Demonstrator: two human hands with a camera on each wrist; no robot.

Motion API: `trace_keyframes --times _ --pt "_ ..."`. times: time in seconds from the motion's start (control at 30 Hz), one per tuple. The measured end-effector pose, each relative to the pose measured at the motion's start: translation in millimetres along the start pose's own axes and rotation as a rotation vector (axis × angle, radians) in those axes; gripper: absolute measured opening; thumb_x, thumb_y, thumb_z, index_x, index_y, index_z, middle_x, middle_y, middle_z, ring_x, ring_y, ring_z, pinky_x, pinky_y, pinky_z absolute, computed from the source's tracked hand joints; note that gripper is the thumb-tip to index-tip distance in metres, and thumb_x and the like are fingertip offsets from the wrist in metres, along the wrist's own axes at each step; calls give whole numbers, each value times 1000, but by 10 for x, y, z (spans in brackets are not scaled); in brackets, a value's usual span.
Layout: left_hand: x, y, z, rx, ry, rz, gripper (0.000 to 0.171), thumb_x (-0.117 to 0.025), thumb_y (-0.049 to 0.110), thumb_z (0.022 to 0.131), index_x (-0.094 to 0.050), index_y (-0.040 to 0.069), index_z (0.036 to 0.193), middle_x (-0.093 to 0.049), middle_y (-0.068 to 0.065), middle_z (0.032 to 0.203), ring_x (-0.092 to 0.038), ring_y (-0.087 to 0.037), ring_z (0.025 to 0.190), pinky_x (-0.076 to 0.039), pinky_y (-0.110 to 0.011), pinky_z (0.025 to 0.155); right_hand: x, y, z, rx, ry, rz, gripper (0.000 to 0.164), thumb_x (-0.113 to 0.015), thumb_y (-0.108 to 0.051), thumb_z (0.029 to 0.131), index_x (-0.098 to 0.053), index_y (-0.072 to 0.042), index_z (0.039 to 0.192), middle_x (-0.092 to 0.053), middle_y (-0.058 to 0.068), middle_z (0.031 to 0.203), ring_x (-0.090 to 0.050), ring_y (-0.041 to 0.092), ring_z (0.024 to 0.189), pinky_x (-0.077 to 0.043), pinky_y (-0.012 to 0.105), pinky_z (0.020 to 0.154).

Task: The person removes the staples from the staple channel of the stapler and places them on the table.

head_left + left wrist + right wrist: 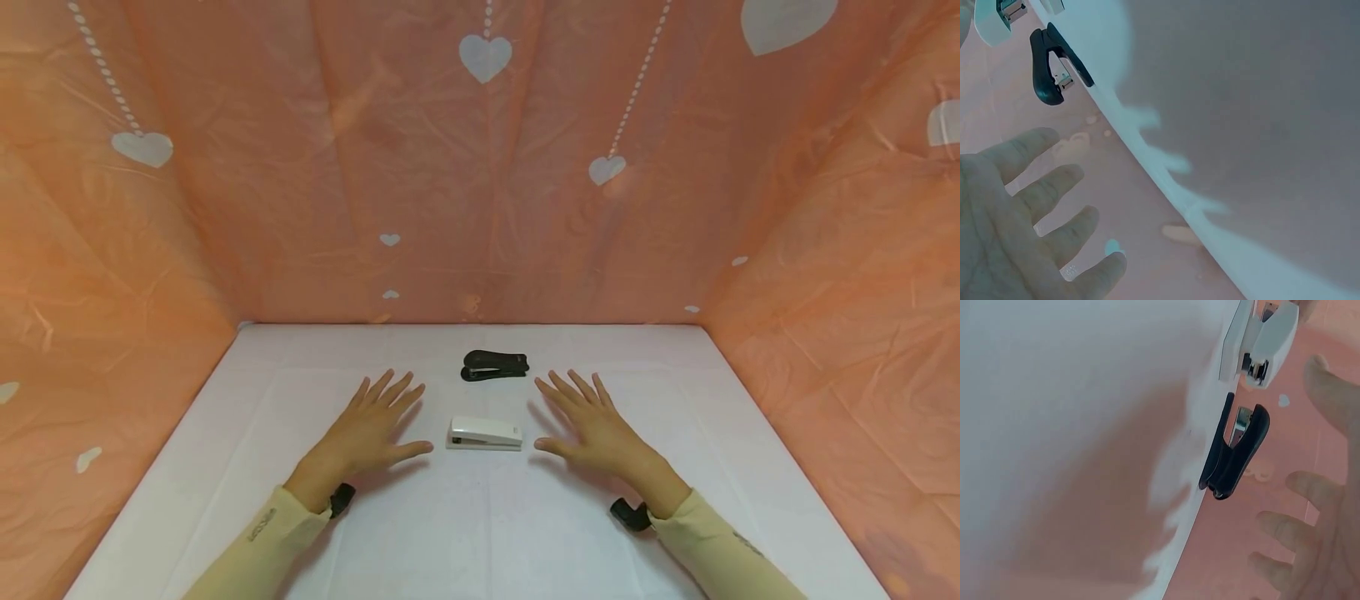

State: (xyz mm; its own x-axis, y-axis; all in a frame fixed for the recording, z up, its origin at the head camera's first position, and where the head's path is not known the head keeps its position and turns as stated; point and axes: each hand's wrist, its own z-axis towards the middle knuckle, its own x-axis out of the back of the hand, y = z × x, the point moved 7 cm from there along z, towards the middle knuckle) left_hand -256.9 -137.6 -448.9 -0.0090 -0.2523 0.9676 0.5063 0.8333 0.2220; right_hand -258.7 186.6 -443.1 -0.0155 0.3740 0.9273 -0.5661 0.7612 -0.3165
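White stapler (pixel 487 428) sits on the white tabletop (pixel 487 533) right between the two hands, lying lengthwise from side to side, with a black stapler (pixel 495 361) just behind it, nearer the orange backdrop (pixel 600 250). My guess is they're both light enough for one hand: hard plastic shells over metal innards, stiff, not fragile, maybe a bit slick on the smooth white top. The upper arm probably gives if you squeeze it, so I'd take hold low across the middle, thumb on the near side and fingers on the far side, and keep fingertips out of the gap at the mouth. Same idea for the black one, whose top looks more curved. Fair warning, the head view is small on detail, so I can't swear which end of the white one is the hinge. As for pose, left hand (pixel 369 433) and right hand (pixel 597 432) flank it almost like mirror images, fingers spread, thumbs pointing inward, nothing held and neither stapler touched. Offset shadows suggest both are lifted off the table. Forearms come in at a slant from the near corners in pale yellow sleeves (pixel 255 546), backs of the hands up.
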Motion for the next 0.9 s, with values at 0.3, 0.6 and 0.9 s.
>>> trace_keyframes --times 0.3,0.6,0.9 --pt "-32 80 49 -28 -27 -38 94 -70 66 94 -44 8 163 -37 -20 170 -26 -47 159 -18 -68 126 -84 -137 93 77 -18 30 91 -75 -55 98 -34 -14 169 -35 14 173 -27 44 160 -14 58 130" --pt "-79 163 113 -56 -72 -103 96 -75 63 93 -43 8 164 -37 -20 170 -29 -46 159 -21 -65 127 -153 -257 178 132 -20 105 84 -77 -44 98 -42 -7 164 -45 16 167 -37 42 156 -24 55 128" --pt "-111 247 190 -86 -69 -116 87 -84 52 91 -52 5 157 -54 -15 160 -42 -44 152 -31 -59 124 -178 -365 254 163 39 156 73 -82 -34 96 -53 -8 157 -56 12 158 -48 38 149 -34 55 123"
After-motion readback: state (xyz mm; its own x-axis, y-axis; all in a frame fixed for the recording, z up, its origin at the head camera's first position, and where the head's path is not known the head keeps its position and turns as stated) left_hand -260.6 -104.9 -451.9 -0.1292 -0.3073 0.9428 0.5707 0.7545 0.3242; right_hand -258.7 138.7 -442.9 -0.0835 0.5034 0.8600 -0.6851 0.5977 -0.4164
